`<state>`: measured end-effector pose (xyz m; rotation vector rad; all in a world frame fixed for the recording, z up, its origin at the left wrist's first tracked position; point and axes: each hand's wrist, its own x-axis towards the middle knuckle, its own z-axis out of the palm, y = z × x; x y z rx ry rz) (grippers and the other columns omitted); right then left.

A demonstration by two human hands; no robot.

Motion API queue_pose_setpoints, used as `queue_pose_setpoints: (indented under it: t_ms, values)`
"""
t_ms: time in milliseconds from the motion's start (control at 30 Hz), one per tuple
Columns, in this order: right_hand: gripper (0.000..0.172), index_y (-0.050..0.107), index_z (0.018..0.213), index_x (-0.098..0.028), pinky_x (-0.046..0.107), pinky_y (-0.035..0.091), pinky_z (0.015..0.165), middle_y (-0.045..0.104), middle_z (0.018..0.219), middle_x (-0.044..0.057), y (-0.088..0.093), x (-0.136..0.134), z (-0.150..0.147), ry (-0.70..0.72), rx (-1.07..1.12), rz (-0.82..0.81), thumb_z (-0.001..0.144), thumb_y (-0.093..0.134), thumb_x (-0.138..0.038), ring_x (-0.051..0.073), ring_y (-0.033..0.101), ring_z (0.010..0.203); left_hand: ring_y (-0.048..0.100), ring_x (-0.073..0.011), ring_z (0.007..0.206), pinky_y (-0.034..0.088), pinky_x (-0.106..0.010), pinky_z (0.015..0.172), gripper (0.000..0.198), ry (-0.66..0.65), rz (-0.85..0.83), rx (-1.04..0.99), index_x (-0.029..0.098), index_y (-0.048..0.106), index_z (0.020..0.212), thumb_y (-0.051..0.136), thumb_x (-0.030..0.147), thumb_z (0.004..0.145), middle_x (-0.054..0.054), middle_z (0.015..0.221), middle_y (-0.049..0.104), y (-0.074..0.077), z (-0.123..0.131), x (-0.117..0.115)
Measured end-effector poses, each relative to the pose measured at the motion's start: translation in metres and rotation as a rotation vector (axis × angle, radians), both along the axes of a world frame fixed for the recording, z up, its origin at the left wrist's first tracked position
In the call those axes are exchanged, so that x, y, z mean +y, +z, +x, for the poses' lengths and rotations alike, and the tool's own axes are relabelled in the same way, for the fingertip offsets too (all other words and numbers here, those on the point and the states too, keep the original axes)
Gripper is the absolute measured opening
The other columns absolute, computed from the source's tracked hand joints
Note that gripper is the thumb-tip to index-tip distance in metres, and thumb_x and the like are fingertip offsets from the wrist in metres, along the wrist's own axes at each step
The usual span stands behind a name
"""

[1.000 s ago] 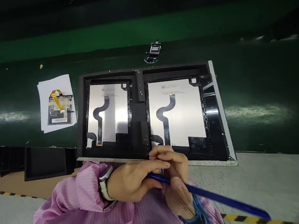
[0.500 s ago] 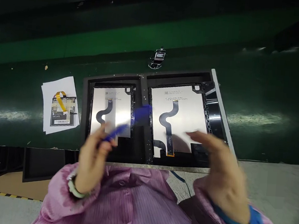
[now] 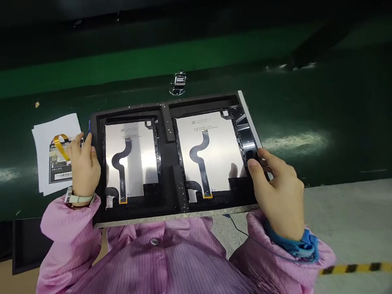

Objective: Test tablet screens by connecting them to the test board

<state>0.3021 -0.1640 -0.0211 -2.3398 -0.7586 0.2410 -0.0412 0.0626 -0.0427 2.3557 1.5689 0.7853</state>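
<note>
A black foam tray (image 3: 170,186) lies in front of me with two display panels in its pockets. The left panel (image 3: 143,161) and the right panel (image 3: 218,158) show silver backs, each with a dark curved flex cable. My left hand (image 3: 85,170) is by the tray's left side, fingers stretched and apart. At its fingertips a sliver of a blue object (image 3: 89,126) shows beside the tray; most of it is hidden. Around the tray's right edge my right hand (image 3: 281,190) is closed, thumb on top, other fingers on the outer side.
Left of the tray, white paper sheets (image 3: 42,153) lie under a battery-like part (image 3: 60,175) with an orange flex strip. A metal tally counter (image 3: 180,82) stands behind the tray on the green bench (image 3: 334,149). Black trays (image 3: 27,247) sit below at the lower left.
The blue object, held over the tray by my left hand before, is now at the tray's left side. My right hand has come down onto the tray's right edge. The view has shifted.
</note>
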Motion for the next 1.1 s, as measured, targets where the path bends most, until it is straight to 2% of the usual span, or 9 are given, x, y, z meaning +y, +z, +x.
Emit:
queue_pose_setpoints:
  t_ms: [100, 200, 300, 433, 600, 767, 933, 1033, 1100]
  values:
    - [0.057, 0.072, 0.123, -0.017, 0.051, 0.048, 0.094, 0.072, 0.118, 0.017, -0.002, 0.001, 0.007, -0.060, 0.182, 0.101, 0.079, 0.065, -0.052, 0.027, 0.064, 0.096, 0.039, -0.0374, 0.146, 0.027, -0.061, 0.124, 0.045, -0.029, -0.003, -0.011, 0.016, 0.059, 0.141, 0.038, 0.025, 0.102, -0.019, 0.147, 0.051, 0.002, 0.000, 0.000]
    - [0.060, 0.072, 0.125, -0.017, 0.046, 0.048, 0.090, 0.072, 0.113, 0.013, -0.004, 0.002, 0.014, -0.091, 0.323, 0.168, 0.072, 0.076, -0.046, 0.020, 0.061, 0.086, 0.037, -0.0372, 0.147, 0.025, -0.062, 0.125, 0.044, -0.037, 0.000, -0.026, 0.016, 0.057, 0.141, 0.041, 0.023, 0.101, -0.020, 0.147, 0.051, 0.003, -0.001, 0.003]
    - [0.061, 0.073, 0.123, -0.017, 0.042, 0.049, 0.088, 0.070, 0.106, 0.008, 0.000, 0.005, 0.019, -0.101, 0.374, 0.193, 0.068, 0.081, -0.042, 0.016, 0.059, 0.084, 0.038, -0.0373, 0.147, 0.026, -0.064, 0.124, 0.043, -0.061, 0.018, -0.030, 0.017, 0.057, 0.140, 0.040, 0.022, 0.101, -0.021, 0.146, 0.052, 0.003, -0.001, 0.004]
    - [0.060, 0.071, 0.121, -0.016, 0.031, 0.053, 0.078, 0.067, 0.098, 0.004, 0.008, 0.013, 0.021, -0.128, 0.630, 0.307, 0.065, 0.086, -0.029, 0.013, 0.060, 0.083, 0.040, -0.0363, 0.146, 0.028, -0.062, 0.124, 0.041, -0.065, 0.032, -0.041, 0.020, 0.060, 0.137, 0.041, 0.021, 0.101, -0.017, 0.143, 0.054, 0.004, 0.001, 0.004]
    - [0.057, 0.065, 0.114, -0.016, 0.029, 0.057, 0.066, 0.072, 0.099, 0.005, 0.010, 0.028, 0.021, -0.053, 0.806, 0.234, 0.063, 0.088, -0.024, 0.017, 0.067, 0.082, 0.041, -0.0354, 0.146, 0.029, -0.060, 0.124, 0.040, -0.080, 0.045, -0.038, 0.019, 0.060, 0.136, 0.042, 0.020, 0.100, -0.017, 0.143, 0.054, 0.005, 0.001, 0.004]
    - [0.073, 0.062, 0.115, -0.024, 0.028, 0.063, 0.069, 0.075, 0.097, 0.002, 0.011, 0.030, 0.025, 0.002, 0.982, 0.253, 0.049, 0.095, -0.021, 0.019, 0.071, 0.080, 0.042, -0.0321, 0.145, 0.031, -0.053, 0.124, 0.040, -0.068, 0.051, -0.037, 0.020, 0.060, 0.135, 0.041, 0.020, 0.100, -0.015, 0.143, 0.056, 0.003, -0.001, 0.004]
    - [0.071, 0.067, 0.113, -0.027, 0.022, 0.060, 0.074, 0.078, 0.101, 0.001, 0.007, 0.032, 0.026, 0.004, 1.031, 0.327, 0.048, 0.094, -0.018, 0.016, 0.072, 0.084, 0.045, -0.0321, 0.143, 0.034, -0.052, 0.123, 0.041, -0.088, 0.082, -0.041, 0.017, 0.061, 0.135, 0.041, 0.019, 0.100, -0.017, 0.141, 0.057, -0.001, -0.001, 0.005]
    - [0.068, 0.068, 0.113, -0.026, 0.021, 0.058, 0.079, 0.077, 0.108, 0.003, 0.002, 0.036, 0.025, 0.017, 1.010, 0.314, 0.050, 0.093, -0.018, 0.016, 0.071, 0.093, 0.045, -0.0314, 0.143, 0.034, -0.052, 0.123, 0.041, -0.091, 0.091, -0.049, 0.019, 0.061, 0.136, 0.041, 0.018, 0.099, -0.015, 0.140, 0.057, -0.004, -0.003, 0.005]
    - [0.064, 0.068, 0.112, -0.025, 0.023, 0.058, 0.078, 0.077, 0.110, 0.005, 0.001, 0.037, 0.025, 0.037, 1.026, 0.282, 0.053, 0.092, -0.017, 0.017, 0.071, 0.092, 0.046, -0.0312, 0.142, 0.034, -0.052, 0.123, 0.042, -0.096, 0.106, -0.049, 0.020, 0.061, 0.136, 0.041, 0.016, 0.099, -0.015, 0.140, 0.057, -0.005, -0.004, 0.006]
